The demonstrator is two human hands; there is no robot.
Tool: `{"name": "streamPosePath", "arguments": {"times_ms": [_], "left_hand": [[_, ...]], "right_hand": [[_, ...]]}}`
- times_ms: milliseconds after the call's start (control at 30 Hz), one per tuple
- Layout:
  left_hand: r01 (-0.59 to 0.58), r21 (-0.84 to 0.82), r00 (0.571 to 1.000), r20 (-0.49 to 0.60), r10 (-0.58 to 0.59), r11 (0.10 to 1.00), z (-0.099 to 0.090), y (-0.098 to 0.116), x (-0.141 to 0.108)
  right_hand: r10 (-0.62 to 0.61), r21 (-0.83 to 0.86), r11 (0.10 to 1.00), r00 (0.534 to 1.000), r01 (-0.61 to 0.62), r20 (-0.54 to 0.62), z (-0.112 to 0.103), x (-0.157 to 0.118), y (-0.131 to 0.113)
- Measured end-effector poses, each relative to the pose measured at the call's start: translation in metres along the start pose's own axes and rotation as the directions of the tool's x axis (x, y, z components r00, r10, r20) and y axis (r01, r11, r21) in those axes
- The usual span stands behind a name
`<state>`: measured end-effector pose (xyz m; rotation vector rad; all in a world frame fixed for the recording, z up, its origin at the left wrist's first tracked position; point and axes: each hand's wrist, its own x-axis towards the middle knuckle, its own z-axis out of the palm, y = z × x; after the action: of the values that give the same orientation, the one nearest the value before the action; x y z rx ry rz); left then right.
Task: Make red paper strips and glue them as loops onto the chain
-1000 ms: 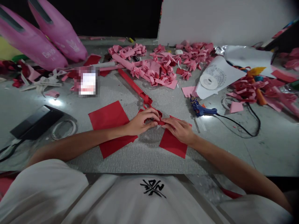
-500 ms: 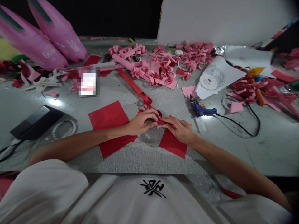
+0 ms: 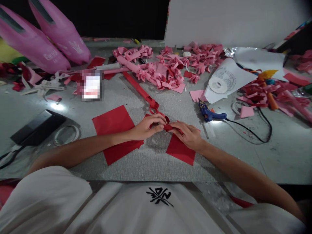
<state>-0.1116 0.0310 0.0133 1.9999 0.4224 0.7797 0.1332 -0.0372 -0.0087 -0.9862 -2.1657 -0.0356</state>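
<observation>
Between my hands is a small piece of folded red paper point(image 3: 168, 127), pinched from both sides. My left hand point(image 3: 150, 126) closes on its left end, with thumb and fingers bent. From the right, my right hand point(image 3: 186, 132) grips the other end, its fingertips partly hiding the paper. Under my left forearm lie red paper sheets point(image 3: 114, 120). A smaller red square point(image 3: 181, 151) lies below my right hand. Just beyond my fingers, a long red paper strip point(image 3: 137, 87) ends in curled loops point(image 3: 153, 104).
A blue glue gun point(image 3: 211, 114) with a black cord lies right of my hands. Pink paper flowers point(image 3: 170, 71) are heaped at the back. A tape roll point(image 3: 217, 85) rests on white paper. On the left are a black device point(image 3: 37, 127) and a clear ring point(image 3: 66, 135).
The red paper between my fingertips has turned and bent slightly, and my left thumb has shifted a little. Both arms and the things around stay put.
</observation>
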Motion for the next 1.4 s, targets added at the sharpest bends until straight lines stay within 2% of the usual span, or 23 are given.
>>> {"name": "streamPosePath", "arguments": {"times_ms": [200, 433, 700, 900, 1133, 1267, 1400], "left_hand": [[0.079, -0.055, 0.991, -0.106, -0.085, 0.995, 0.002, -0.005, -0.004], [0.135, 0.033, 0.957, -0.261, -0.122, 0.990, 0.004, -0.001, -0.006], [0.142, 0.071, 0.921, -0.376, -0.105, 0.987, 0.006, 0.003, -0.010], [0.101, 0.058, 0.928, -0.366, -0.073, 0.993, 0.007, 0.004, -0.010], [0.151, 0.167, 0.942, -0.323, -0.090, 0.974, 0.005, 0.003, -0.012], [0.169, 0.166, 0.948, -0.296, -0.114, 0.972, 0.005, 0.003, -0.012], [0.118, 0.192, 0.953, -0.299, -0.057, 0.974, 0.006, 0.005, -0.011]], "right_hand": [[0.051, 0.032, 0.998, 0.999, -0.051, -0.017, -0.001, 0.005, -0.004], [0.147, 0.052, 0.988, 0.989, -0.147, -0.001, -0.003, 0.008, -0.008], [0.228, 0.099, 0.969, 0.974, -0.227, -0.003, -0.001, 0.007, -0.006], [0.240, 0.117, 0.964, 0.971, -0.238, -0.003, -0.001, 0.008, -0.007], [0.276, 0.153, 0.950, 0.961, -0.271, -0.009, 0.002, 0.006, -0.006], [0.275, 0.218, 0.939, 0.961, -0.265, -0.015, 0.002, 0.006, -0.006], [0.303, 0.242, 0.925, 0.953, -0.294, 0.001, 0.000, 0.008, -0.006]]}}
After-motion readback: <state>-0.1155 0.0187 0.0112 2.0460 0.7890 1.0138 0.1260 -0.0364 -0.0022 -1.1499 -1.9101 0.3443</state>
